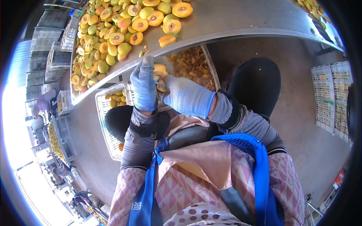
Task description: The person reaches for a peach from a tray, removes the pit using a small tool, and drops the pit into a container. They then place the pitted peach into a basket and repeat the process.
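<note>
Both my hands wear blue-grey knit gloves and meet just below the table's edge. A yellow peach half [160,70] sits between them. My left hand [144,86] is curled against its left side, fingers pointing up. Closed at its right is my right hand [188,96], around a small tool with a shiny metal part [157,78]; the glove hides most of the tool. On the metal table [222,19] lies a big heap of cut peaches [109,37], several with the pit showing.
Below my hands a bin [211,64] holds brownish pits and scraps. A white crate [102,109] with peach pieces stands by my knee. More crates [332,98] stand at right and stacked at far left [47,37]. Other people [46,101] work at left.
</note>
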A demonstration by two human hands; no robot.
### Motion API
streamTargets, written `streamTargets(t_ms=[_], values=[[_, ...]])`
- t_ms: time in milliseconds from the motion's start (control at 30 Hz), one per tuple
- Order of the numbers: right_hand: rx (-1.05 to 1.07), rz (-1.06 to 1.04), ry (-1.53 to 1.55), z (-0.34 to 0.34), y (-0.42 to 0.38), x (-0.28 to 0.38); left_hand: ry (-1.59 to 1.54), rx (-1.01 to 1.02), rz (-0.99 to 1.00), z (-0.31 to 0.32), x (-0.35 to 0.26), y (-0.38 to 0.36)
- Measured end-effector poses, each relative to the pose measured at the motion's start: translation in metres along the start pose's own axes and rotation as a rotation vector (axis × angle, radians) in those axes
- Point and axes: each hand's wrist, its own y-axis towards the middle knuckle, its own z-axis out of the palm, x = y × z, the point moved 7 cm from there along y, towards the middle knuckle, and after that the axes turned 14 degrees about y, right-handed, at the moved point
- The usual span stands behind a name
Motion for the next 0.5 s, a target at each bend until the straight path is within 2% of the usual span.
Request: streamTargets(t_ms=[67, 167, 267, 300, 367, 433, 467, 500], values=[[-0.042, -0.075, 0.104, 0.002, 0.000, -0.008, 0.030, 0.043, 0.136, 0.001, -0.018, -0.007], [0.240, 0.670, 0.871, 0.007, -0.014, -0.004, 0.048, 0.085, 0.257, -0.002, -0.019, -0.009], [0.283, 0.739, 1.190, 0.013, -0.018, 0.003, -0.074, 0.091, 0.210, -0.003, -0.016, -0.010], [0.284, 0.742, 1.128, 0.012, -0.018, -0.001, -0.137, 0.091, 0.172, -0.002, -0.015, -0.010], [0.288, 0.745, 1.009, 0.012, -0.016, -0.014, -0.048, -0.009, 0.198, -0.005, -0.008, -0.009], [0.018, 0.221, 0.203, -0.011, -0.006, -0.012, -0.023, -0.072, 0.208, -0.005, -0.002, -0.006], [-0.110, -0.046, -0.199, -0.016, -0.006, 0.010, -0.044, -0.090, 0.202, -0.005, 0.000, -0.005], [-0.096, 0.030, -0.248, -0.014, -0.008, 0.010, -0.063, -0.108, 0.193, -0.006, 0.002, -0.005]])
